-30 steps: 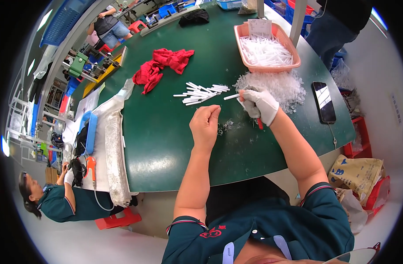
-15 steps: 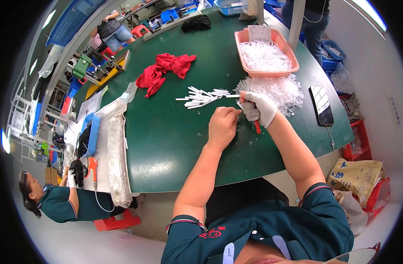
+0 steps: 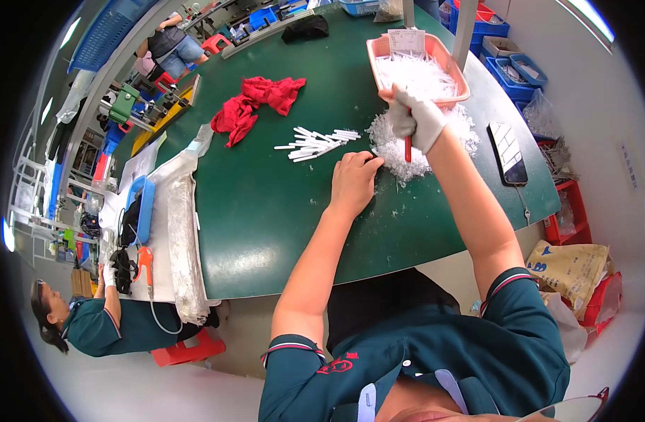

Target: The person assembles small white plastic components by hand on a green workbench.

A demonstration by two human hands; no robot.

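Observation:
My right hand [image 3: 422,125], in a pale glove with bare fingertips, is closed around a red-handled tool [image 3: 408,149]. The handle hangs below the fist, while the tool's other end is hidden. This hand is raised over a heap of clear plastic scraps [image 3: 457,133], at the near rim of a salmon-pink basket [image 3: 457,103]. To its left, my bare left hand [image 3: 353,181] rests on the green tabletop with bent fingers and the thumb apart; I see nothing in it. Beyond it lies a loose pile of short white sticks [image 3: 315,144].
White sticks [image 3: 421,76] fill the basket. A crumpled red cloth [image 3: 255,105] lies at far left, a black cloth [image 3: 305,29] behind it. A phone [image 3: 507,153] with a cord lies at the right edge. A co-worker [image 3: 100,316] sits left, near an orange air gun [image 3: 146,267].
My right hand has moved up and away from the white sticks toward the basket, still gripping the red-handled tool. The white stick at its fingertips is no longer seen there. My left thumb has spread.

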